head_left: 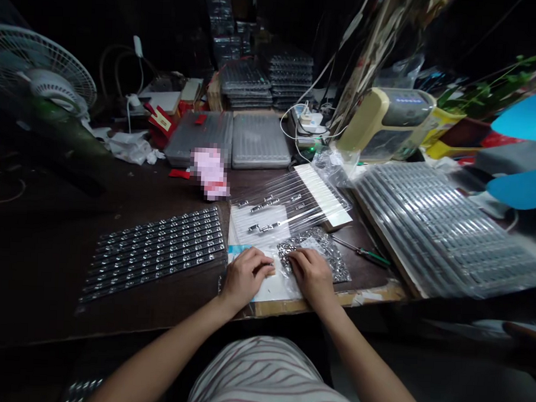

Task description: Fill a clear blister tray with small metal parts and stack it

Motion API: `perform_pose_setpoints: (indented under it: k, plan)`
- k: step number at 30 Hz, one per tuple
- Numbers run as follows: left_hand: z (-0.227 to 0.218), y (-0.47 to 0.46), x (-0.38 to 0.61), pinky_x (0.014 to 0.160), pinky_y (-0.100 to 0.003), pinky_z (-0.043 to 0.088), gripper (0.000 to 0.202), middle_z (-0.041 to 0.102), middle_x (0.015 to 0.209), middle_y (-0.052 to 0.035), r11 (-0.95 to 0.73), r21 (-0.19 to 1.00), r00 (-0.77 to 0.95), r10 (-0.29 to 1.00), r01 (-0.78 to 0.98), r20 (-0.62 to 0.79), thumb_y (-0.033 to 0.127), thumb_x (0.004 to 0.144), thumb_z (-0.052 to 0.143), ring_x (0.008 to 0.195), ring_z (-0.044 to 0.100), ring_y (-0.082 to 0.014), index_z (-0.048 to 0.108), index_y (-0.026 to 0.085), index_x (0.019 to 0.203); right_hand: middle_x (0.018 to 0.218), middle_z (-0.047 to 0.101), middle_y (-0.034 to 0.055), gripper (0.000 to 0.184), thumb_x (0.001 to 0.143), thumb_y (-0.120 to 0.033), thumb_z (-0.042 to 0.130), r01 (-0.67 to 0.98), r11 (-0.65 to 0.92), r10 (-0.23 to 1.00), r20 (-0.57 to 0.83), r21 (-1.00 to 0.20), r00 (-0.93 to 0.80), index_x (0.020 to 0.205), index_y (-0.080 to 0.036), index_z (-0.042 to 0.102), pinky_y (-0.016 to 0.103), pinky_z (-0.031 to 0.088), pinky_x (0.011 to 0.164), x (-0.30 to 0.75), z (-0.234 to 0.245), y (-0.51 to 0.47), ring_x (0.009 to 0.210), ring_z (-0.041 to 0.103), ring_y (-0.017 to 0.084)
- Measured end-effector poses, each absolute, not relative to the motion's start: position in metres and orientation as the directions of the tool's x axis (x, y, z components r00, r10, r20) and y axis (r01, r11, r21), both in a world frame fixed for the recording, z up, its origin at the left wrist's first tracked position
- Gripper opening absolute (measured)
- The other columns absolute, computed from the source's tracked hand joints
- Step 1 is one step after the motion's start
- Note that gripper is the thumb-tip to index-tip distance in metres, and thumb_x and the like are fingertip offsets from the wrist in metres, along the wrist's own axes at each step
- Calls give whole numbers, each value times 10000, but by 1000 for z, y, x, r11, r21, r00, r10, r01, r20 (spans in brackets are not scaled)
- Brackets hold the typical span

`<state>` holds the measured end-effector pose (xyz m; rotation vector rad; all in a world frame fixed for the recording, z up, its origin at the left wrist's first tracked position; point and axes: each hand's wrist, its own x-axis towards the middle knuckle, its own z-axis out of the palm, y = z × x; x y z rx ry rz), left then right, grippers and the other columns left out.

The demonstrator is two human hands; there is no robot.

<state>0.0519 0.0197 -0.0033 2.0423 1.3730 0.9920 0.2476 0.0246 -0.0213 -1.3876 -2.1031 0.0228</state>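
My left hand (pixel 246 275) rests near the table's front edge with fingers curled, their tips on a white sheet (pixel 273 287). What they pinch is too small to make out. My right hand (pixel 311 275) lies beside it, fingers bent down onto a pile of small shiny metal parts (pixel 332 251) spread on clear plastic. Just beyond the hands lies a clear ribbed tray (pixel 285 207) with a few metal parts sitting in its grooves. A dark tray filled with rows of metal parts (pixel 159 252) sits to the left of my left hand.
A green-handled screwdriver (pixel 367 253) lies right of the pile. A large stack of clear trays (pixel 439 229) fills the right side. Two grey lidded trays (pixel 230 139), stacked trays, a power strip (pixel 309 120) and a beige device (pixel 387 120) stand at the back. A fan (pixel 46 79) stands far left.
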Motion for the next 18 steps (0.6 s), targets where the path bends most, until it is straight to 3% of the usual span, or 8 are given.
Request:
perform_pose_setpoints:
  k: [11,18]
  plan:
    - [-12,20,54,741,-303,468,102,643,833,-41,-426,657,316,904,622,287,246,846,610,819,585,-173,690,225,906,757,575,37,111,843,-141,467,750,414,859,495,-515,-134,825,-207,553,302,443,692,249,-19,22,748,542,177]
    - [-10,20,57,746,-302,465,70,661,821,-31,-422,689,321,905,589,279,203,830,627,802,593,-167,693,218,847,956,629,76,269,902,-129,423,740,466,836,515,-485,-189,1090,-212,596,341,483,800,253,-22,25,905,578,194]
